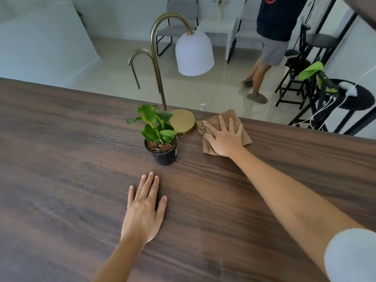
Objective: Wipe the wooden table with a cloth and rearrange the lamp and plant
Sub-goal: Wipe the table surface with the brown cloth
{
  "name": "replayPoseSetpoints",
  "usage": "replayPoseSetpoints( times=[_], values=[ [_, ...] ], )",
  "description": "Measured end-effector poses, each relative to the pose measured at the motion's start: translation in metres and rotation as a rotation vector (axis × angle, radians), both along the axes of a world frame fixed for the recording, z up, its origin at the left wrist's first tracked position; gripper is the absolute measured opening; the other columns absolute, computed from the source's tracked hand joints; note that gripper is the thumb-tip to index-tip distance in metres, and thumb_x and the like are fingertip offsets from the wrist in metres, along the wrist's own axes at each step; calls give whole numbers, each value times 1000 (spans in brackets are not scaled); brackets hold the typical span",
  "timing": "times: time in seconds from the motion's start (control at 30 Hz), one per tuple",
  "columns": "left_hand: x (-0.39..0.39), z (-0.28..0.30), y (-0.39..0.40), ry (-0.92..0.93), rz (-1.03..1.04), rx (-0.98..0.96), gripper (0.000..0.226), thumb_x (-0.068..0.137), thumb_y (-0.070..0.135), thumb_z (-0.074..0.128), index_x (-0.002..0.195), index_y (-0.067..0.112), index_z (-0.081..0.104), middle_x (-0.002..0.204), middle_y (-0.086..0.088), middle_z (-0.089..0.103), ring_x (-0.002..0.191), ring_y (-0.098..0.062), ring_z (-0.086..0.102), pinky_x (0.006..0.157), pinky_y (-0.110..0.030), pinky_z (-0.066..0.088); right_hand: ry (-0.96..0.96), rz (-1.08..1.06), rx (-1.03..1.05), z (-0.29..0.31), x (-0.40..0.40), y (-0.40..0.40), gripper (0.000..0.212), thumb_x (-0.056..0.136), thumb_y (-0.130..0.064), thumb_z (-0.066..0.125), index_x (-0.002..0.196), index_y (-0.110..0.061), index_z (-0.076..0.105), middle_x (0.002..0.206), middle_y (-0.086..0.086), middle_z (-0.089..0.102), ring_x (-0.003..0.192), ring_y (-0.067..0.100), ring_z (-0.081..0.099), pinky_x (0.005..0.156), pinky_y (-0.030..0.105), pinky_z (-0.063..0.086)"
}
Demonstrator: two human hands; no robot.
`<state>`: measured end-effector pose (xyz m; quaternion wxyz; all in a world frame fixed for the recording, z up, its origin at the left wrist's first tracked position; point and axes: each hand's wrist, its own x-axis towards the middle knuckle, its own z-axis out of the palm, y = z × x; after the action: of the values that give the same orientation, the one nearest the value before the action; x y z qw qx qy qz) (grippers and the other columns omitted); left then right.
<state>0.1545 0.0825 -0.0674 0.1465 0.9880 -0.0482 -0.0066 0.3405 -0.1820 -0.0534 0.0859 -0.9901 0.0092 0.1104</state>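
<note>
My right hand (224,138) lies flat, fingers spread, pressing a brown cloth (246,137) onto the dark wooden table (71,149) near its far edge. Just left of the cloth stands the lamp's round brass base (182,121), with its curved brass stem and white bell shade (194,53) hanging above. A small green plant in a black pot (161,146) stands in front of the base, touching or nearly touching it. My left hand (144,208) rests palm down on the bare wood, a short way in front of the pot, holding nothing.
The table's far edge runs diagonally just behind the lamp and cloth. Beyond it, on the tiled floor, a person (270,47) walks past chairs (179,23), black stools (295,78) and a round black side table (354,94) with cables and a green cloth.
</note>
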Motion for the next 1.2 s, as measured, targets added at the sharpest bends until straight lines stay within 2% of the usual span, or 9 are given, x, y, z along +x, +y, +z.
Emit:
replayPoseSetpoints(
  times=[0.23,0.4,0.47,0.57,0.7,0.8,0.9,1.03,1.2],
  values=[
    [0,5,0,-1,-14,-40,60,99,44,25,152,16,17,162,1,8,149,-15,-4,120,-44,-4,-110,69,-13,-11,-290,-34,56,93,-68,9,148,-56,7,164,-1,10,151,35,5,117,60,12],
    [-10,24,28,-58,136,-609,48,97,19,47,144,13,40,156,-1,31,147,-14,13,121,-42,9,-29,-219,-174,0,-334,-93,67,85,-79,4,148,-56,7,162,5,22,143,46,26,107,63,31],
    [-20,25,63,-93,121,-490,47,96,19,48,142,12,43,155,-3,33,147,-17,16,120,-45,14,-6,-412,-142,6,-286,-89,67,78,-81,-5,143,-63,-8,165,8,6,144,50,13,112,67,19],
    [-40,15,128,-97,185,-90,52,97,32,44,145,15,37,159,-6,22,149,-26,4,115,-56,4,27,-574,-35,11,-196,-48,79,69,-83,-10,144,-60,-12,164,11,-11,144,54,-9,113,69,-2],
    [-58,2,167,37,287,83,62,96,52,20,152,25,15,162,-5,7,149,-25,-5,116,-58,3,4,-242,-31,4,-167,97,62,88,-74,8,146,-57,-6,163,12,-14,144,51,-12,112,70,-6],
    [-57,0,163,46,280,95,63,96,52,20,152,24,12,162,-5,6,149,-24,-3,117,-56,3,-82,49,37,-4,-230,189,57,93,-66,21,147,-56,5,165,11,-5,146,50,-8,112,71,-5],
    [-56,-1,164,51,276,112,64,96,52,18,153,24,10,162,-5,4,149,-25,-4,116,-57,2,-198,233,80,-7,-315,188,53,95,-61,31,147,-53,23,164,5,16,149,42,9,114,67,11],
    [-56,-1,164,62,272,108,64,96,51,17,153,24,8,162,-6,3,149,-25,-4,116,-58,2,-150,-26,-21,-3,-388,74,59,91,-72,17,147,-54,23,162,0,20,147,38,21,112,63,24],
    [-56,0,163,69,267,134,64,95,51,14,153,23,7,162,-8,2,149,-27,-4,116,-59,1,-8,-643,-59,8,-318,5,78,75,-85,-4,147,-57,1,165,8,0,147,47,-1,114,67,5]
  ],
)
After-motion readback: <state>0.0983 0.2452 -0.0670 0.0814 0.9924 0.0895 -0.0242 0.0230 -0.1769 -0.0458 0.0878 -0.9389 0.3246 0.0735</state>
